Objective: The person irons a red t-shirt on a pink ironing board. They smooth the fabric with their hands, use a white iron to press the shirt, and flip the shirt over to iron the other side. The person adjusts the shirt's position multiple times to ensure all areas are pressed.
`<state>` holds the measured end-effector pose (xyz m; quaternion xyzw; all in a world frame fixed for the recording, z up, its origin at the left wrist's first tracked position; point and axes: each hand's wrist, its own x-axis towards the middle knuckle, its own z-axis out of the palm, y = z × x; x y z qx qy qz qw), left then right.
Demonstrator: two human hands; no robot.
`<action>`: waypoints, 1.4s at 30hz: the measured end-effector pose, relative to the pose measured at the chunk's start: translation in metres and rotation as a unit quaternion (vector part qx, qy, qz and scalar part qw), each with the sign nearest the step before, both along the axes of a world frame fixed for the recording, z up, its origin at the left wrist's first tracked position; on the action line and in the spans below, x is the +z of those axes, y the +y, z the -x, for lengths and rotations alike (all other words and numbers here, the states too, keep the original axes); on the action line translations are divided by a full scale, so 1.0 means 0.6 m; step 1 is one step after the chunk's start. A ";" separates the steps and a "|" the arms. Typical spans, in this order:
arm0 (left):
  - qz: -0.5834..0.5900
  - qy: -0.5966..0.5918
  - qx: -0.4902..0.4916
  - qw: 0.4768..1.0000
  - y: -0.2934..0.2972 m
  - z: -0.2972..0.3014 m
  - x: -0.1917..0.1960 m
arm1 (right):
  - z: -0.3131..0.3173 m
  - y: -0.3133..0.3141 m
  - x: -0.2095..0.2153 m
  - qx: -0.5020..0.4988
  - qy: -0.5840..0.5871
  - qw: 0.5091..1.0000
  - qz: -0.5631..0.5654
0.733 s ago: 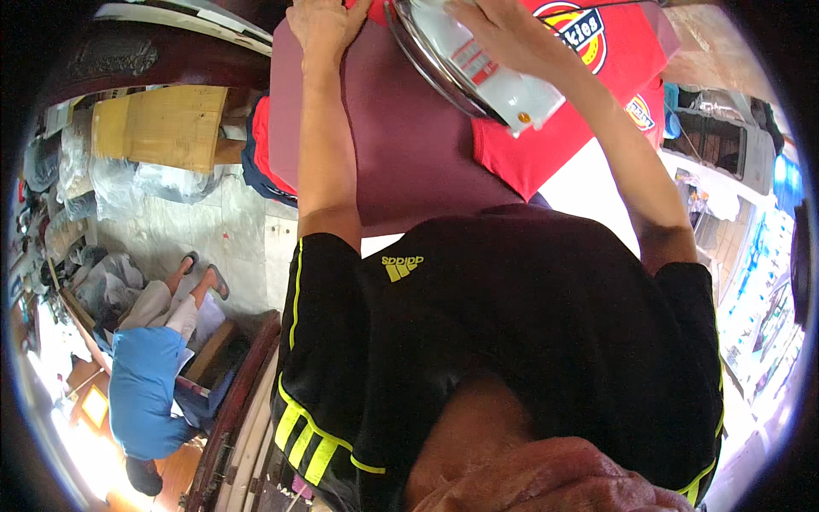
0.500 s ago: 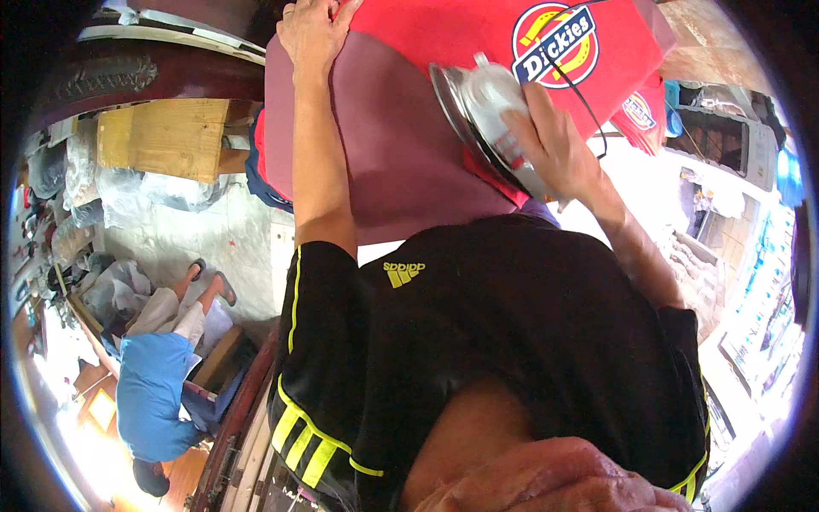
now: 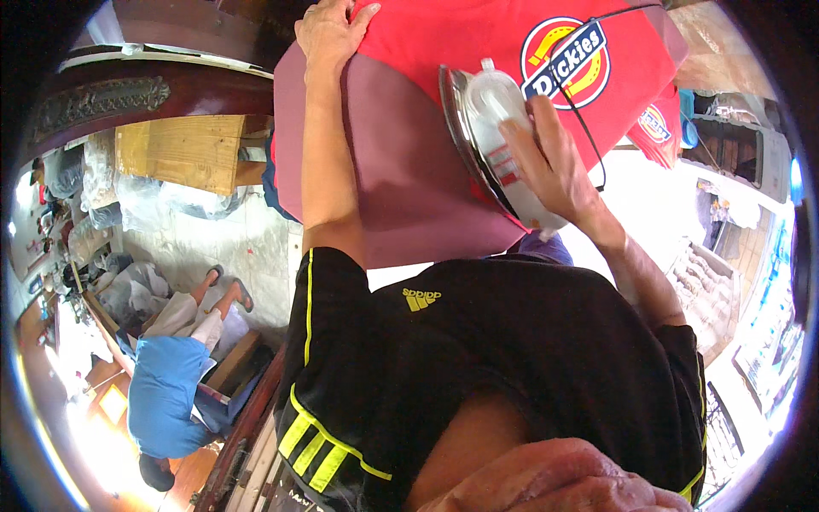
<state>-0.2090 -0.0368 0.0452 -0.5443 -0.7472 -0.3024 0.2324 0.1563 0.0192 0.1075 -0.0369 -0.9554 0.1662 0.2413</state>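
A red garment (image 3: 426,34) with a round printed emblem lies over a mauve padded ironing board (image 3: 401,196). My left hand (image 3: 331,32) rests on the garment's left side, thumb stretched away from the fingers; some fingertips are hard to make out at the upper edge. My right hand (image 3: 554,162) is wrapped round the handle of a pale, partly see-through clothes iron (image 3: 495,102). The iron stands with its metal sole on edge toward the left, beside the emblem, over the garment and board. Its underside contact is hidden.
A black cord (image 3: 589,136) loops across the garment right of the iron. At lower left, another person in a blue top (image 3: 166,392) bends over boxes. A wooden box (image 3: 179,154) and plastic-wrapped bundles (image 3: 136,290) stand left. Dark carved furniture (image 3: 171,98) borders the board's far left.
The whole view has shifted slightly, so most things sit lower and further right. The iron stays in my right hand, and my left hand remains on the garment.
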 end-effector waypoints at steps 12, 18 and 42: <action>-0.014 -0.249 -0.010 0.968 -0.038 0.001 0.007 | 0.232 0.057 -0.017 0.045 0.005 0.998 -0.033; 0.054 -0.169 0.019 0.984 -0.096 -0.015 -0.004 | 0.212 0.063 -0.027 0.061 0.067 0.988 -0.125; -0.055 -0.181 -0.028 0.981 -0.087 -0.012 0.001 | 0.075 0.070 -0.018 0.035 -0.045 0.998 -0.027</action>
